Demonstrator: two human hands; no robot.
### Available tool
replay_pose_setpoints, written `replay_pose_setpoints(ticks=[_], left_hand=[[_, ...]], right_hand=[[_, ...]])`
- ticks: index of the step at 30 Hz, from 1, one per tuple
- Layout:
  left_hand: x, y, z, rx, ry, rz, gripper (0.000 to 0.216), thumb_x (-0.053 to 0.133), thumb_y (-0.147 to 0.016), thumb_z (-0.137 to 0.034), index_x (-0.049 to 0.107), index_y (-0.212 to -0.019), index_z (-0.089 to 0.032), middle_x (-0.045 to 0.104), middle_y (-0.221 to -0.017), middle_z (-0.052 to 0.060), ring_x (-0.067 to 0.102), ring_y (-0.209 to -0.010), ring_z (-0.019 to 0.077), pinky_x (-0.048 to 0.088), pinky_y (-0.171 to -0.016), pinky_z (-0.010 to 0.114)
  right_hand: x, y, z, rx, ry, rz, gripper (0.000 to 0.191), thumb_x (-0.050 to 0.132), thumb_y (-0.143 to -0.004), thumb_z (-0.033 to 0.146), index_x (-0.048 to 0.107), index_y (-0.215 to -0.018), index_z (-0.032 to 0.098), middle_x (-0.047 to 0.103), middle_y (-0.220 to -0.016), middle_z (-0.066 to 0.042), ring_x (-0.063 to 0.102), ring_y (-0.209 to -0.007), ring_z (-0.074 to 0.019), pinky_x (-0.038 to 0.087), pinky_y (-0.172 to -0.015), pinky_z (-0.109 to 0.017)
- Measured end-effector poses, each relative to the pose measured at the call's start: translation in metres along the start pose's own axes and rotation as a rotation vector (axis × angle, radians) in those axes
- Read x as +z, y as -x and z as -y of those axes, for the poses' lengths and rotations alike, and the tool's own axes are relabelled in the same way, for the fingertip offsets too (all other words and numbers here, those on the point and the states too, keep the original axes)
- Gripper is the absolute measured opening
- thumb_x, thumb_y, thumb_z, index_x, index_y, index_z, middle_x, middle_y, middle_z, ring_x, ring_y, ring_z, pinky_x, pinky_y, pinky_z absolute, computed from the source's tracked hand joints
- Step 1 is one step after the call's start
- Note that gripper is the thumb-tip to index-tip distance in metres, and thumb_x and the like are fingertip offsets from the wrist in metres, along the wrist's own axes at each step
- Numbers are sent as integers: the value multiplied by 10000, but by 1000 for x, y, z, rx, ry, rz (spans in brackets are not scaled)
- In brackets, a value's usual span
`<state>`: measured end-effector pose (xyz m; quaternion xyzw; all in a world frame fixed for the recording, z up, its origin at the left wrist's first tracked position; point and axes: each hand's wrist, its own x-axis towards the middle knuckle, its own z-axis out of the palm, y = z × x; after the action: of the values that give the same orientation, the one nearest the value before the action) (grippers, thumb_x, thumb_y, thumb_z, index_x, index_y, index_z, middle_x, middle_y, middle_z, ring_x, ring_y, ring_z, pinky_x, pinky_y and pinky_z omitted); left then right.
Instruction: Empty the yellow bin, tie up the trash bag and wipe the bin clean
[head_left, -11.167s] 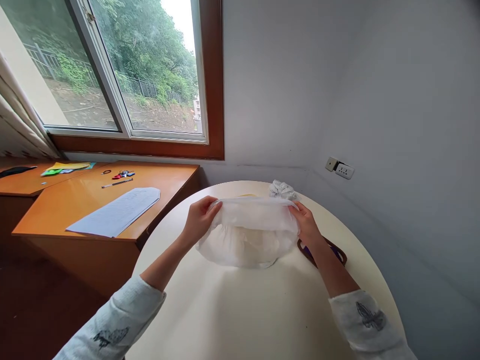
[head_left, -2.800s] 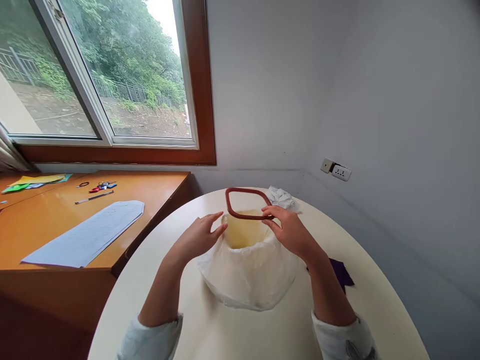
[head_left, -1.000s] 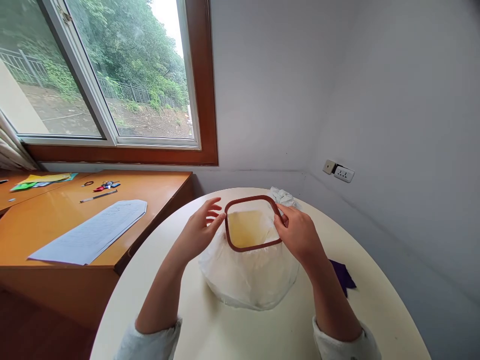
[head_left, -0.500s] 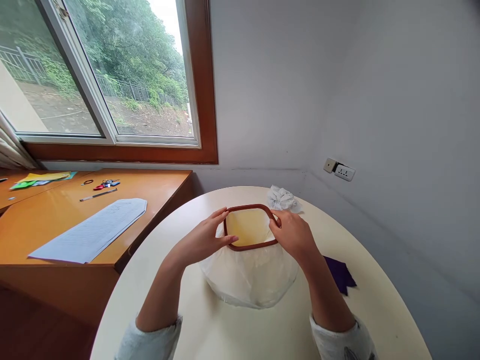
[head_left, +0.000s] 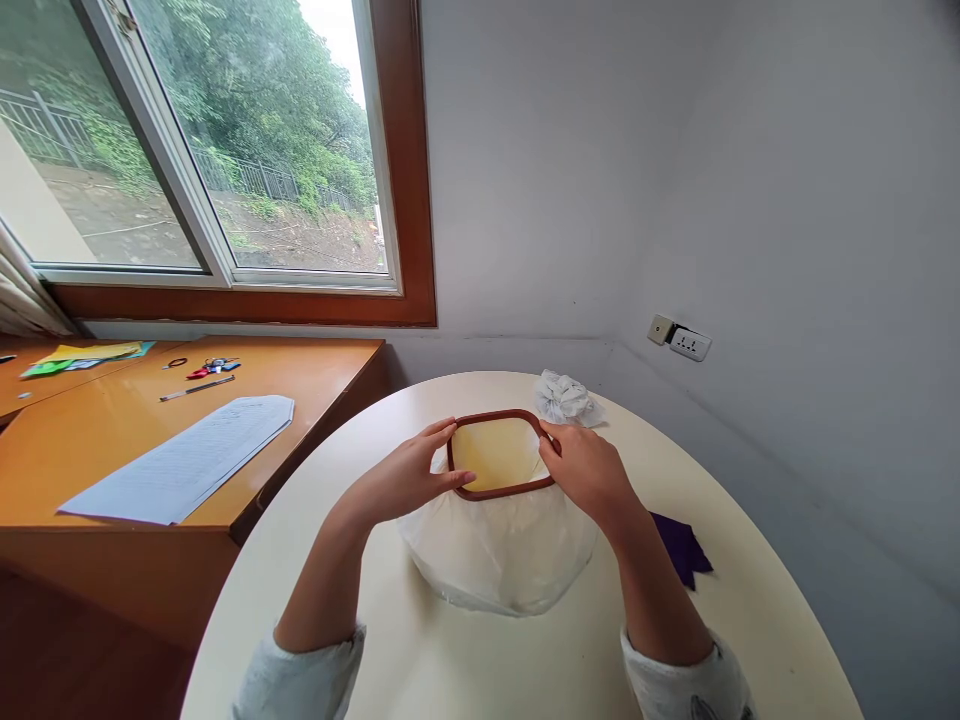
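A waste bin with a yellow inside [head_left: 491,452] stands on the round table. A thin, whitish plastic bag [head_left: 510,560] drapes over its outside and flares out loosely around it. Around the bin's mouth runs a brown rounded-rectangular rim ring [head_left: 504,493]. My left hand [head_left: 409,475] holds the ring's left side, fingers at the far corner and thumb across the near left edge. On the right side, my right hand [head_left: 581,465] grips the ring with its fingers curled. The bin's outer wall is veiled by the bag.
Behind my right hand lies a crumpled white plastic bag [head_left: 566,398]. A dark purple piece [head_left: 681,548] lies by my right forearm on the white round table [head_left: 480,670]. At left, a wooden desk [head_left: 330,400] bears papers [head_left: 187,460], a pen [head_left: 196,388] and small items.
Almost nothing differs. Both hands keep their hold on the rim ring, which has shifted only very slightly.
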<state>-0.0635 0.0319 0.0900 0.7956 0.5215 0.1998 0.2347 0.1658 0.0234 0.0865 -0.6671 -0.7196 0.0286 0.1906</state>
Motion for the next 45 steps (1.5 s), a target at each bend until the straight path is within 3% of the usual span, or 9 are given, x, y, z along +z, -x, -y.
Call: replay_pose_setpoints(ticks=[7,16,20,25,34,41,45], left_hand=[[1,0,-11,18,-6,22,553,459,-808,-549,462,-1278,-257,317,-1458,33,398,-1267,273,422,-971,361],[4,0,-4,2,2,19,565,469,-789,-566,487,-1258,-253,291,-1469,54,397,-1263,291,418,-952,379],[3,-1,-3,12,16,0,537,494,-767,-566,550,-1186,-234,414,-1397,71,442,-1222,297,433,-920,361],[4,-1,-3,2,37,16,556,486,-774,-556,518,-1221,-226,512,-1302,90,519,-1132,287,459,-865,351],[6,0,-4,8,36,27,633,503,-759,-550,444,-1301,-228,479,-1336,99,489,-1171,295,449,-886,356],[7,0,-2,-106,-13,82,749,477,-766,-595,310,-1393,-222,219,-1496,71,450,-1204,324,434,-910,384],[6,0,-1,-92,-19,80,750,458,-774,-604,288,-1403,-235,200,-1501,60,460,-1192,316,428,-915,381]], right_hand=[[-2,0,2,49,51,70,267,343,-889,248,601,-954,233,661,-756,-29,580,-681,-161,255,-527,-243],[1,-2,1,55,8,121,258,341,-881,250,598,-896,230,660,-775,-21,563,-667,-145,250,-529,-243],[2,-3,1,61,29,125,260,338,-871,234,598,-885,227,656,-755,-19,562,-658,-145,245,-524,-248],[7,-4,1,61,66,119,274,327,-860,215,595,-918,229,667,-778,-25,578,-676,-154,250,-526,-255],[10,-5,5,70,162,123,322,311,-872,208,593,-1027,224,679,-829,-50,611,-758,-180,281,-549,-262],[8,-5,6,75,167,120,306,322,-867,206,601,-994,218,690,-824,-43,624,-765,-182,283,-545,-258],[9,-6,7,82,182,116,307,326,-867,196,606,-992,211,694,-817,-48,631,-778,-186,293,-556,-259]])
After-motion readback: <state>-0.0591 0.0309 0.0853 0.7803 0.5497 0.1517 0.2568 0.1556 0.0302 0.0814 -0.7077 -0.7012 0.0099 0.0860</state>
